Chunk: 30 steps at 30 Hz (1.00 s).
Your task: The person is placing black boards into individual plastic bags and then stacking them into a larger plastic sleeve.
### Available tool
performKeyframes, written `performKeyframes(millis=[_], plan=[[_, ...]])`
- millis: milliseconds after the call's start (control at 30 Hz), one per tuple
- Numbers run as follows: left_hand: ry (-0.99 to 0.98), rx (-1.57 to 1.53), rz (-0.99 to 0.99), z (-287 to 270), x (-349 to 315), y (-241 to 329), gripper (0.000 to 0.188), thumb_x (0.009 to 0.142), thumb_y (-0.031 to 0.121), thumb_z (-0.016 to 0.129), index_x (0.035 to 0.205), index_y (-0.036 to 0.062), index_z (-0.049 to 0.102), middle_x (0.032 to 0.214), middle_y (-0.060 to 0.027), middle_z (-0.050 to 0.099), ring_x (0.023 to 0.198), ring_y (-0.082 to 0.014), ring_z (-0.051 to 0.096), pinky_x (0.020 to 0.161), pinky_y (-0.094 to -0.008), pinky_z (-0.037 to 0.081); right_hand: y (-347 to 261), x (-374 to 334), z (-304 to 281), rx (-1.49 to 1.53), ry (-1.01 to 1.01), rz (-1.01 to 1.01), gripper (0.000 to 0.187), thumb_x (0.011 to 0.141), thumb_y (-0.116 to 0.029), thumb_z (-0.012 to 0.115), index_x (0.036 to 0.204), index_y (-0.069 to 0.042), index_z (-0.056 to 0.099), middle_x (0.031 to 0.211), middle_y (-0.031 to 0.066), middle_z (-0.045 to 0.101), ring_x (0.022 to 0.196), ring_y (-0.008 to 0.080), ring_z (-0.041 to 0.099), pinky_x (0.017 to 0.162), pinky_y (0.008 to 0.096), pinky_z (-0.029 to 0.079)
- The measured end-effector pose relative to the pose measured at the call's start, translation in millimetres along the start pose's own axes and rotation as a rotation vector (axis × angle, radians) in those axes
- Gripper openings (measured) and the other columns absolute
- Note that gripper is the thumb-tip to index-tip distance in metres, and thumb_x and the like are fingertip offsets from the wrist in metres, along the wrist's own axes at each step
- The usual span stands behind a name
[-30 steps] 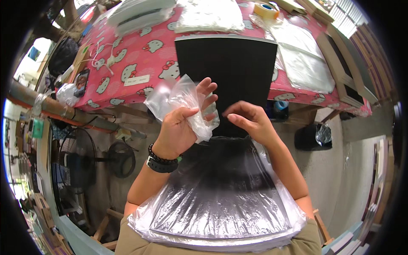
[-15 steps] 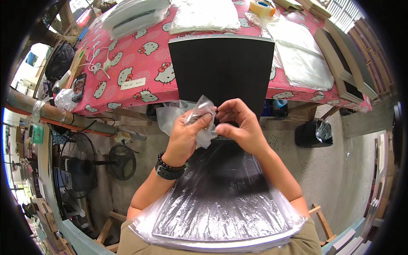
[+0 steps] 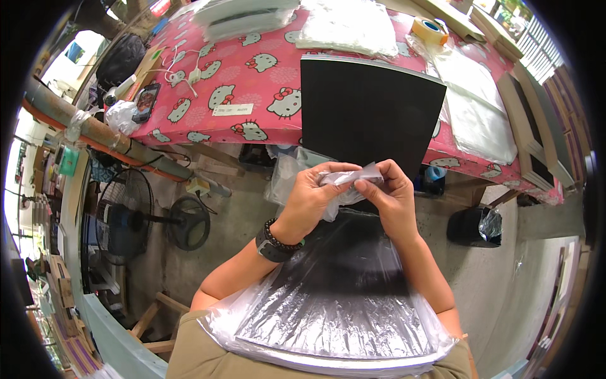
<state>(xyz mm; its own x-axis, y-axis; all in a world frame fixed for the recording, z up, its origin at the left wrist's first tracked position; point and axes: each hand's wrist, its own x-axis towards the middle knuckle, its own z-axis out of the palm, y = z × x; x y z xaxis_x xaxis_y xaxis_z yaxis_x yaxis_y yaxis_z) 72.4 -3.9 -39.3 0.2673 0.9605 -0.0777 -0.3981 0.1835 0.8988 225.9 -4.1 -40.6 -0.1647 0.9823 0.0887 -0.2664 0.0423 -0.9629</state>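
Both my hands are at the middle of the view, gripping one crumpled clear plastic sheet (image 3: 346, 179). My left hand (image 3: 309, 196), with a dark watch and beaded bracelet at its wrist, is closed around the bunched part. My right hand (image 3: 396, 197) pinches the sheet's other side between thumb and fingers. A loose fold of it spreads out left of my left hand. Below my hands, a large black board inside a clear plastic wrap (image 3: 334, 303) slopes down against my body. Just beyond them, a bare black panel (image 3: 372, 107) leans against the table edge.
The table (image 3: 265, 85) has a pink cartoon-cat cover, with stacked plastic sleeves (image 3: 347, 28), a tape roll (image 3: 430, 29) and a phone (image 3: 146, 102). At left stand a pipe (image 3: 107, 136) and a fan (image 3: 126, 218). A black bin (image 3: 470, 226) sits at right.
My right hand has gone from fingers apart beside the plastic to pinching it. My left hand has moved right with the plastic. The view has turned, shifting the table and panel rightward.
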Motion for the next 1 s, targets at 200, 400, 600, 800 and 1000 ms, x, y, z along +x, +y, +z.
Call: performKeyframes(millis=[200,400,600,800,1000], plan=[[-0.004,-0.024,0.007,3,1,3,0.019,0.077,0.003,0.056,0.096,-0.002,0.056,0.084,-0.0074,0.06,0.073,-0.0106,0.058,0.066,-0.0221,0.047,4,0,-2,-0.003,-0.016,-0.02,0.006,0.078,0.003,0.053,0.083,0.0,0.052,0.076,0.0006,0.055,0.071,0.004,0.05,0.063,0.0184,0.043],[-0.019,-0.077,-0.031,-2,-2,4,0.018,0.078,0.02,0.063,0.079,0.0049,0.054,0.072,0.0015,0.056,0.063,-0.0022,0.049,0.054,-0.0158,0.039,0,-2,-2,-0.092,-0.034,0.006,0.008,0.082,-0.007,0.054,0.08,0.0,0.055,0.068,-0.0017,0.054,0.063,0.0023,0.045,0.055,0.0172,0.038],[-0.024,-0.063,-0.018,-1,0,-1,0.022,0.078,0.026,0.063,0.079,0.0072,0.052,0.07,0.0041,0.054,0.061,-0.0007,0.046,0.053,-0.0161,0.037,-5,-4,-2,-0.19,0.044,-0.031,0.015,0.083,-0.014,0.056,0.077,0.0,0.055,0.062,-0.0047,0.049,0.057,0.0012,0.038,0.049,0.0167,0.033],[-0.056,0.0,-0.086,9,-5,10,0.027,0.078,0.022,0.063,0.092,0.0005,0.055,0.078,-0.0001,0.058,0.071,-0.0046,0.053,0.065,-0.019,0.042,-2,-5,-7,-0.253,0.029,-0.086,0.02,0.085,-0.017,0.054,0.073,-0.001,0.053,0.056,-0.0056,0.045,0.053,0.0014,0.036,0.045,0.0177,0.03],[-0.033,0.124,-0.034,0,-6,5,0.016,0.077,0.016,0.063,0.082,0.0018,0.057,0.077,0.0004,0.057,0.068,-0.0045,0.052,0.062,-0.0181,0.04,-12,-8,1,-0.628,0.021,-0.239,0.016,0.085,-0.012,0.05,0.075,0.0,0.052,0.051,0.0074,0.044,0.046,0.0089,0.042,0.044,0.0229,0.036]])
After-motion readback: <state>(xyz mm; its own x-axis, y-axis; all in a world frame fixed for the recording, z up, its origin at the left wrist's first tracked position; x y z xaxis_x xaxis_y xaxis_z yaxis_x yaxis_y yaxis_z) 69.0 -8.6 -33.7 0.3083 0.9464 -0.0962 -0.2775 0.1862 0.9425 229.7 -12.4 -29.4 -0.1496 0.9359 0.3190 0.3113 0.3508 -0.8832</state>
